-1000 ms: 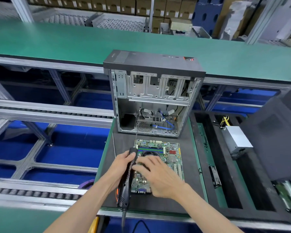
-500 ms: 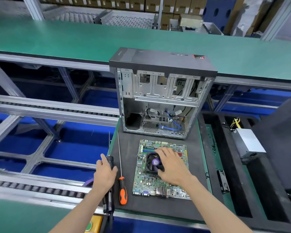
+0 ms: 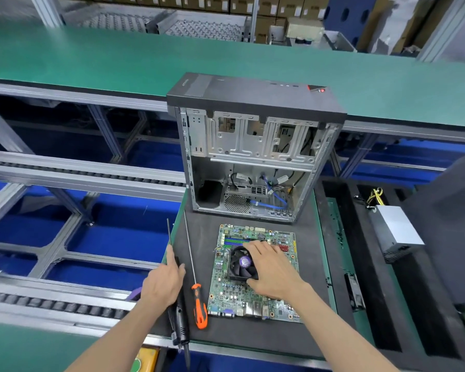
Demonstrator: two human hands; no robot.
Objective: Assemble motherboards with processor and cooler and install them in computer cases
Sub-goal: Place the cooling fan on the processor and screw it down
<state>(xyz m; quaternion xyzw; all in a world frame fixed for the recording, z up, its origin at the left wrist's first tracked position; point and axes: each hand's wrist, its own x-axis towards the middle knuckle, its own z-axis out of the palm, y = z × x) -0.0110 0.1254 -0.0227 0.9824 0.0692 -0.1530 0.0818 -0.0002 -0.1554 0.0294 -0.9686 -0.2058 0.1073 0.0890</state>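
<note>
A green motherboard (image 3: 263, 302) lies flat on the black mat (image 3: 310, 267) in front of an open computer case (image 3: 253, 157) that stands upright with loose cables inside. A black cooler (image 3: 240, 264) with a fan sits on the board. My right hand (image 3: 273, 269) grips the cooler, fingers over its far right side and thumb at its near edge. My left hand (image 3: 163, 284) holds a black electric screwdriver (image 3: 181, 320) down at the mat's left edge, its long bit pointing away from me.
An orange-handled screwdriver (image 3: 200, 308) with a long shaft lies between the electric one and the board. A silver power supply (image 3: 395, 232) sits in a black foam tray to the right. A green conveyor belt (image 3: 91, 60) runs behind the case; open frame rails drop off at left.
My left hand carried the electric screwdriver off the motherboard and down to the mat's left edge. My right hand stayed on the cooler.
</note>
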